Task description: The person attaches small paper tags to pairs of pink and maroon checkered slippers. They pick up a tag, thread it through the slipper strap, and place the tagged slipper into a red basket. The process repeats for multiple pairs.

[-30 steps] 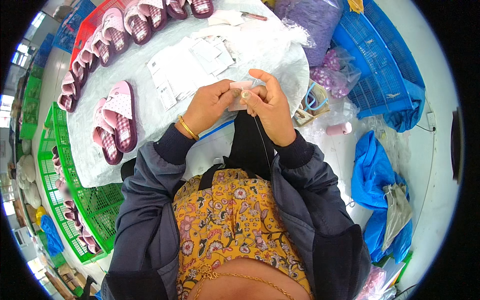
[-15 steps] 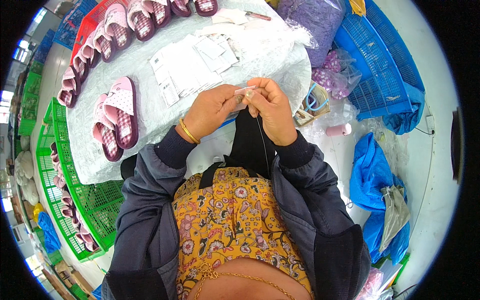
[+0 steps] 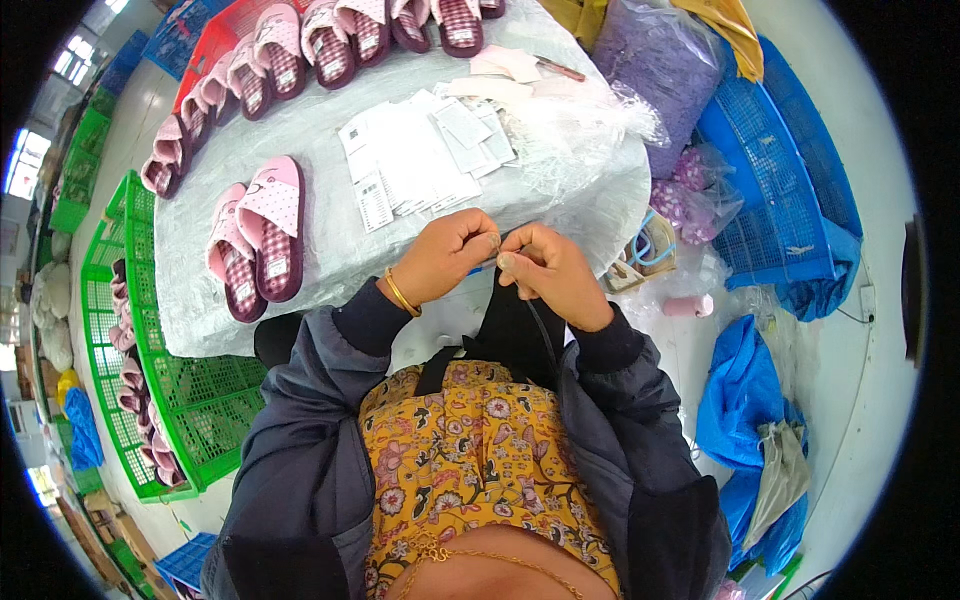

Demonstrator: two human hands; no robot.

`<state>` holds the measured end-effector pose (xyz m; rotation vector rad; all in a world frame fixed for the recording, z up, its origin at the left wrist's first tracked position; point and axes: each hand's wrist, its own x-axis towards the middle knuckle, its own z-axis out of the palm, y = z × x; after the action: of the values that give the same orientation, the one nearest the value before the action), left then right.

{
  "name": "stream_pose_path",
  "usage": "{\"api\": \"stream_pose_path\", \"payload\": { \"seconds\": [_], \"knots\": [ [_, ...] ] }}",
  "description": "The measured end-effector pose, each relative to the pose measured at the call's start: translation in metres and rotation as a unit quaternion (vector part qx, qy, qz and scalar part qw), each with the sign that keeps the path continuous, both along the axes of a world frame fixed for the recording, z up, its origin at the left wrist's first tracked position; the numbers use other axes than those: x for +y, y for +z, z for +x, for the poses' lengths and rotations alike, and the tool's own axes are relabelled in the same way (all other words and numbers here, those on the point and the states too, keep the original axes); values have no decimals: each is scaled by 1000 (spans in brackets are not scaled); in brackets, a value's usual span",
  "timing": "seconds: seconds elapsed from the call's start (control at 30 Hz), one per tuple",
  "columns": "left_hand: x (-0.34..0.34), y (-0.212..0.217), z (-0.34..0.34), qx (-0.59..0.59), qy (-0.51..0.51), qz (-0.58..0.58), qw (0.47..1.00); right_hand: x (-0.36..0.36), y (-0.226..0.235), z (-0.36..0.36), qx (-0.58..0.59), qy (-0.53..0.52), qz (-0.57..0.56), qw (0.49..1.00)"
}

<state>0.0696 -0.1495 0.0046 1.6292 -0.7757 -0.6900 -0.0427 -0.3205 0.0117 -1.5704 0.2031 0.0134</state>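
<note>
plastic-covered table [image 3: 330,150] ahead, left hand [image 3: 448,255] and right hand [image 3: 545,270] pinch a small clear piece [image 3: 497,250] between touching fingertips.

- Table [image 3: 250,330]: directly ahead of the person.
- Slipper pair [image 3: 258,238]: on the table, left part.
- Slipper row [image 3: 330,40]: along the table's far edge.
- Paper tags [image 3: 420,160]: on the table, centre, right of the slipper pair.
- Left hand [image 3: 450,255] and right hand [image 3: 550,270]: touching, at the table's near edge.
- Crates [image 3: 200,400]: on the floor, left of the table.
- Basket [image 3: 780,190]: right of the table.
- Spool [image 3: 690,305]: on the floor, near the basket.
</note>
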Motion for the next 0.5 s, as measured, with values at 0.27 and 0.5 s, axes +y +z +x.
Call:
{"api": "stream_pose_path", "payload": {
  "seconds": [0.27, 0.5],
  "knots": [
    [11, 11, -12, -113, 83, 50, 989, 15, -7, 11, -77, -20, -78, 994],
    [53, -9, 8, -466, 275, 90, 836, 24, -21, 23, -32, -1, -20, 999]
  ]
}}
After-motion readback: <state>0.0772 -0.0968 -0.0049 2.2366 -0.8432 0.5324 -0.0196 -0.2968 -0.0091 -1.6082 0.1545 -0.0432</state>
